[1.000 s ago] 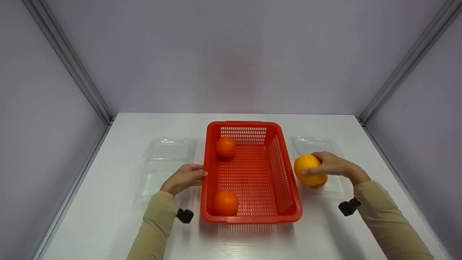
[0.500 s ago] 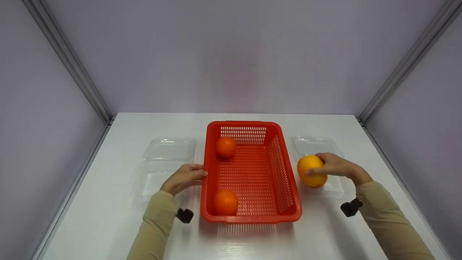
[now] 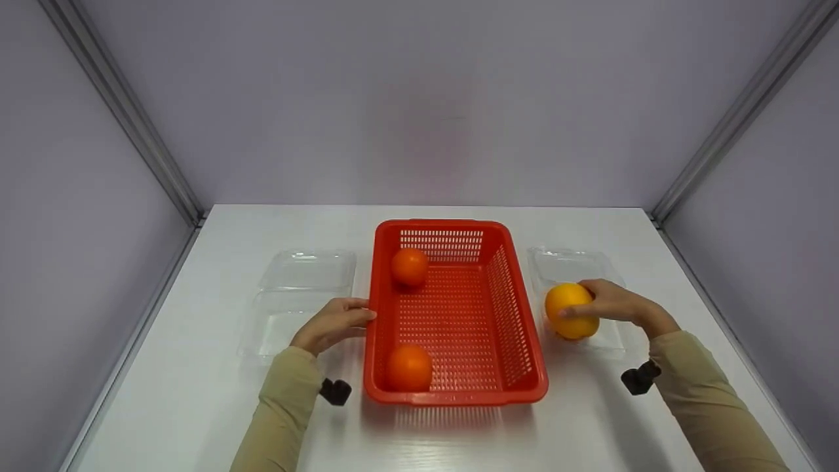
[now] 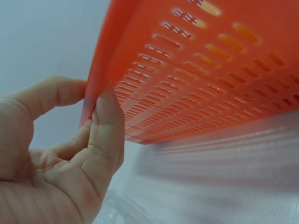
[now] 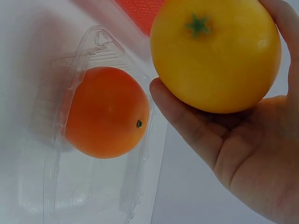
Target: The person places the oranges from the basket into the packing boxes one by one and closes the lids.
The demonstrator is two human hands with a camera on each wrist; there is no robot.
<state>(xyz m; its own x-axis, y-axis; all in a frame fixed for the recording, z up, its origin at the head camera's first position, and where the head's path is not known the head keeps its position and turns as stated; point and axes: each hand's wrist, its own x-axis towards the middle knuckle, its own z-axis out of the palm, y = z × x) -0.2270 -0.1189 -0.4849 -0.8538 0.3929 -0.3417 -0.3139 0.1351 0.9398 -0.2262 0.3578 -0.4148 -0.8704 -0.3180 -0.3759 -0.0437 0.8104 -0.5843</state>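
In the head view, we see a red rectangular perforated plastic basket (image 3: 452, 314) standing on a white table (image 3: 196, 393). Inside it lie two round orange fruits, the far one (image 3: 410, 267) toward eleven o'clock and the near one (image 3: 410, 368) toward seven. At nine o'clock of the basket, the left hand (image 3: 333, 326) pinches its rim. At three o'clock, the right hand (image 3: 613, 303) holds a round yellow fruit (image 3: 562, 300) near a clear plastic container (image 3: 570, 265). Another clear plastic container (image 3: 308, 270) is at ten o'clock of the basket.

In the left wrist view, we notice the thumb and the fingers closed together on the basket rim, one from each side.

In the right wrist view, we find this hand clamped on the yellow fruit, whose green star-shaped stem mark (image 5: 198, 24) faces us. Apart from it, toward eight o'clock, a round orange fruit with small green stem (image 5: 110, 114) sits in the container.
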